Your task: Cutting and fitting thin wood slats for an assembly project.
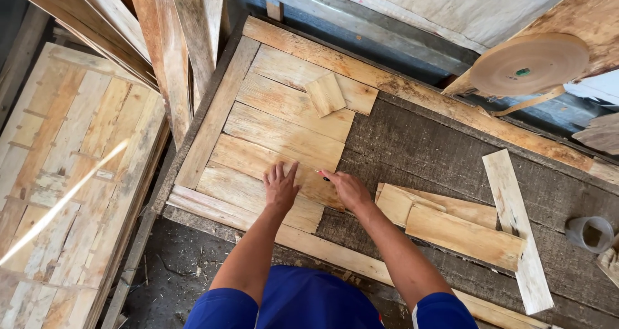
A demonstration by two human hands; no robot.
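Observation:
My left hand lies flat, fingers spread, on a pale wooden slat that sits in a row of slats inside a wooden frame. Just to its right, my right hand pinches a small red-tipped pencil, its tip touching the same slat near the slat's right end. A small square offcut rests on the upper slats.
Loose boards and a long narrow strip lie on the dark work surface to the right. A roll of tan tape and a grey cup stand at the far right. Stacked slat panels fill the left.

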